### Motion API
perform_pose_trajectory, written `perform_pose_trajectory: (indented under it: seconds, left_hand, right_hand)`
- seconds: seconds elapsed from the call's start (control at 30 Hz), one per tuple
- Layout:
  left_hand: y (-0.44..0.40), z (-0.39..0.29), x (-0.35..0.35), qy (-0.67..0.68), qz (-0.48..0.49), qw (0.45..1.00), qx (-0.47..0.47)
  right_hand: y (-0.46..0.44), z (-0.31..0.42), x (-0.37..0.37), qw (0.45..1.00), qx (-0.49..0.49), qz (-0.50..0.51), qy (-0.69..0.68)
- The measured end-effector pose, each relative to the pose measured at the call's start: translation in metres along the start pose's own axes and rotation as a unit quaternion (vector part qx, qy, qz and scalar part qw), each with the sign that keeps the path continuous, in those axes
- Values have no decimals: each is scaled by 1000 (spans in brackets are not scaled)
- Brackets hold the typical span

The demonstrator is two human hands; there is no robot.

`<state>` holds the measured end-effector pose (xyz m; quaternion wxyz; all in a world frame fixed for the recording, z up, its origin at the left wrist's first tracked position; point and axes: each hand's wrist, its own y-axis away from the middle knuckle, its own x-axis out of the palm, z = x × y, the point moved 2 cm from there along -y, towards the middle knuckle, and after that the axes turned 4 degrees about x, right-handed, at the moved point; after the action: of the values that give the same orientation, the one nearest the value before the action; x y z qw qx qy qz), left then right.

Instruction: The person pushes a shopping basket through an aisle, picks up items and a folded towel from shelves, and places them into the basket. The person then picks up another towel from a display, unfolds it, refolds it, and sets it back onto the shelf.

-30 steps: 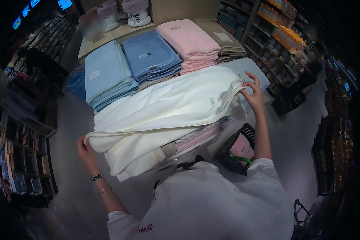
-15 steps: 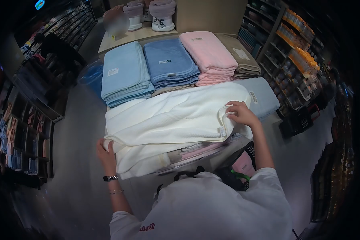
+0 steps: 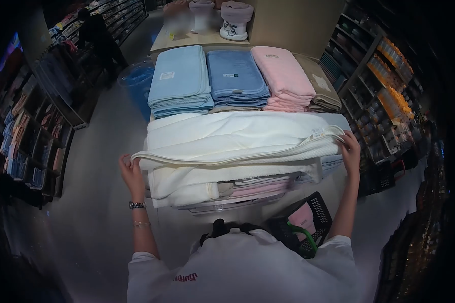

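White towel (image 3: 232, 135): positioned over the front part of the desk (image 3: 222, 206), its near edge stretched between both hands. Left hand (image 3: 131, 171): grip closed on the left end of that edge. Right hand (image 3: 352, 151): grip closed on the right end, beside a label. Beneath the towel: folded pink textiles (image 3: 260, 188). Behind it, left to right: light blue stack (image 3: 178, 73), darker blue stack (image 3: 236, 70), pink stack (image 3: 282, 76), brown stack (image 3: 318, 87).

Black basket (image 3: 322, 214): below the desk's front right; green handle; contains a pink item (image 3: 302, 218). Blue tub (image 3: 139, 91): beside the desk's far left; contents indistinct. Patterned fabric bin (image 3: 235, 21): on the rear wooden ledge (image 3: 207, 41). Surroundings: grey floor (image 3: 98, 166), stocked shelving (image 3: 40, 131) at left, further stocked racks (image 3: 381, 96) at right, and a dark-clothed person (image 3: 98, 38) at far left.
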<state>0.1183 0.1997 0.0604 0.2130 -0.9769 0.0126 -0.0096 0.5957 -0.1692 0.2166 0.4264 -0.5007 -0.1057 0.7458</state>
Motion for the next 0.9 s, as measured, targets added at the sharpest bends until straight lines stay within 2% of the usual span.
perform_pose_trajectory:
  seconds: [0.07, 0.13, 0.2, 0.27, 0.37, 0.4, 0.47, 0.53, 0.57, 0.63, 0.73, 0.77, 0.8, 0.87, 0.9]
  left_hand:
    - [3, -24, -10, -58, -25, 997, 41]
    - [5, -62, -23, -113, -79, 985, 106]
    - [6, -109, -38, -163, -157, 955, 194]
    - [10, -157, -54, -100, -229, 934, 255]
    - [25, -219, -60, -129, -212, 920, 304]
    - [29, -229, -62, -140, -201, 920, 306]
    - [45, -242, -66, -152, -200, 916, 313]
    - [66, -250, -72, -158, -217, 908, 321]
    - [78, -258, -76, -137, -223, 900, 349]
    - [103, -277, -89, -98, -236, 879, 402]
    - [134, -303, -118, 79, -165, 888, 422]
    - [145, -313, -113, 24, -220, 882, 416]
    - [149, -315, -117, 16, -208, 885, 416]
    - [161, -311, -123, -83, -213, 898, 376]
    - [169, -313, -124, -130, -231, 899, 349]
  right_hand:
    - [12, -4, -20, 999, 44, -32, 2]
    - [16, 4, -52, 988, -52, -142, -40]
    - [21, 8, -102, 950, -52, -303, -58]
    - [23, 12, -144, 886, -8, -414, -207]
    - [18, 0, -170, 903, -24, -405, -143]
    - [20, -13, -173, 913, -32, -368, -174]
    - [37, -26, -183, 900, 5, -396, -181]
    - [59, -33, -202, 867, 28, -430, -250]
    - [74, -36, -211, 848, 40, -446, -284]
    - [102, -25, -240, 854, -13, -467, -228]
    - [119, 13, -266, 829, -60, -517, -202]
    - [123, 24, -268, 827, -68, -528, -181]
    - [119, 14, -271, 831, -80, -537, -118]
    - [114, 26, -252, 852, -98, -489, -161]
    - [114, 5, -251, 888, -79, -431, -143]
